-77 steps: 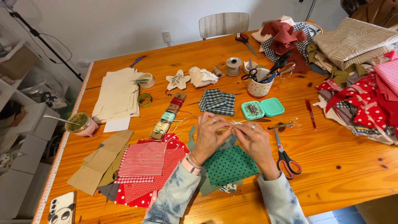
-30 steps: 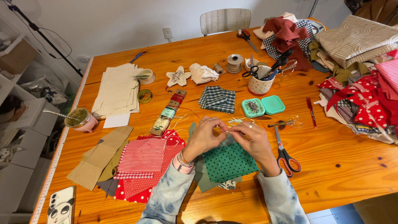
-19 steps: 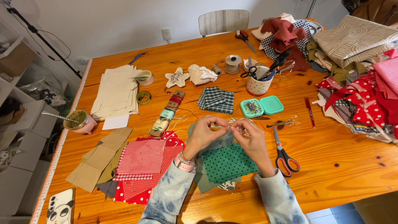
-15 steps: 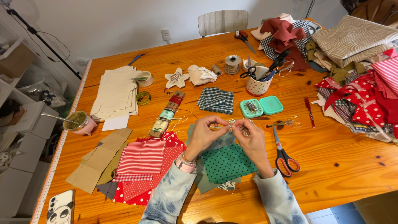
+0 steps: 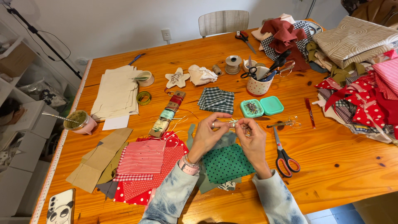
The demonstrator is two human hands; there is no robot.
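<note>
My left hand (image 5: 209, 135) and my right hand (image 5: 251, 137) meet above a green dotted fabric square (image 5: 227, 164) on the wooden table (image 5: 340, 166). Their fingertips pinch a small thin item with pale thread (image 5: 233, 122) between them; the item is too small to make out. The thread trails left toward a row of thread spools (image 5: 166, 115). A teal pin box (image 5: 251, 108) with its lid (image 5: 272, 105) lies open just beyond my hands.
Red-handled scissors (image 5: 282, 154) lie right of my right hand. Red striped and dotted fabric pieces (image 5: 143, 166) and brown paper shapes (image 5: 97, 159) lie to the left. A checked fabric square (image 5: 216, 99), a dotted cup of tools (image 5: 258, 84), fabric piles (image 5: 360, 83), and a phone (image 5: 60, 206) surround them.
Both hands have stayed pinched together over the green fabric, shifting slightly toward the pin box. The camera view has moved a little.
</note>
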